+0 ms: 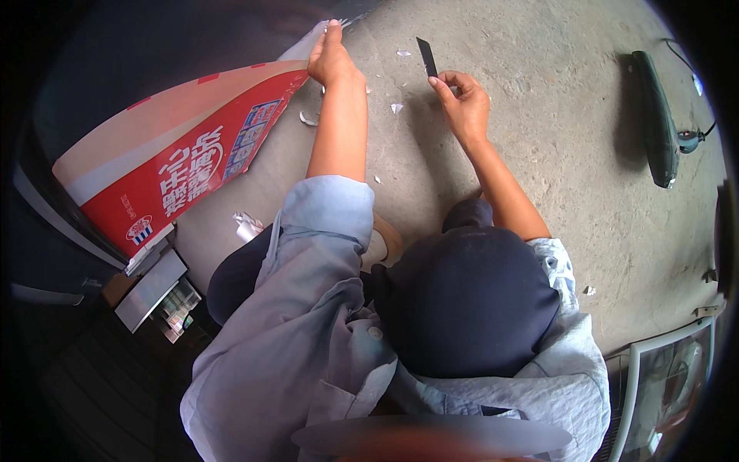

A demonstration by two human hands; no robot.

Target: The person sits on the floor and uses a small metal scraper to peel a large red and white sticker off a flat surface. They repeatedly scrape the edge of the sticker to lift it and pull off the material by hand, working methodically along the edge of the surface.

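While the left hand (pixel 332 60) presses down on the far edge of the flattened red-and-white cardboard box (pixel 173 165) lying on the concrete floor (pixel 554 162), the right hand (pixel 464 104) pinches a dark utility knife blade (pixel 426 57) between fingers and thumb, point up, clear of the card. Cutting well likely means keeping the holding hand out of the blade's path, with shallow, steady strokes directed away from the body.

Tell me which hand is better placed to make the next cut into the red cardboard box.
Right, probably. The right hand holds the utility knife, blade out and free above the concrete floor. The left hand is pressed on the flattened red cardboard box, steadying its edge.
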